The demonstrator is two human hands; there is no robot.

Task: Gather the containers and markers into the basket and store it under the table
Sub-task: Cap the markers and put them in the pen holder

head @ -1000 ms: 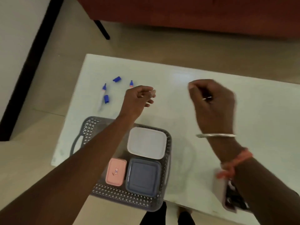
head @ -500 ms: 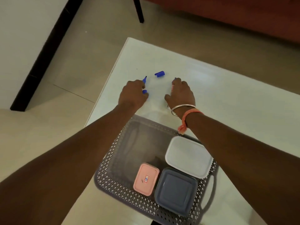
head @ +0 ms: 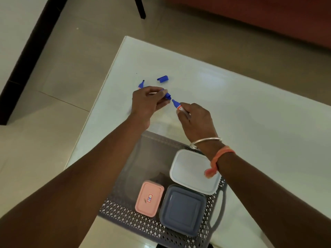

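My left hand (head: 146, 102) pinches a blue marker cap (head: 167, 95) above the white table (head: 250, 108). My right hand (head: 195, 119) grips an uncapped blue-tipped marker (head: 177, 105), its tip pointing at the cap, a small gap between them. A second uncapped marker (head: 141, 85) lies behind my left hand, mostly hidden. Another blue cap (head: 163, 78) lies loose just beyond. The grey perforated basket (head: 136, 217) sits at the near table edge and holds a white container (head: 191, 170), a pink container (head: 149, 201) and a grey-blue container (head: 182, 210).
The table's left edge runs close to the markers, with tiled floor (head: 62, 72) beyond it. A dark furniture leg (head: 140, 8) and a reddish sofa (head: 268, 17) stand past the far edge. Bangles circle my right wrist (head: 206, 141).
Both hands have lifted off the table: the left now holds a cap and the right a marker, brought tip to cap. The view has shifted slightly.
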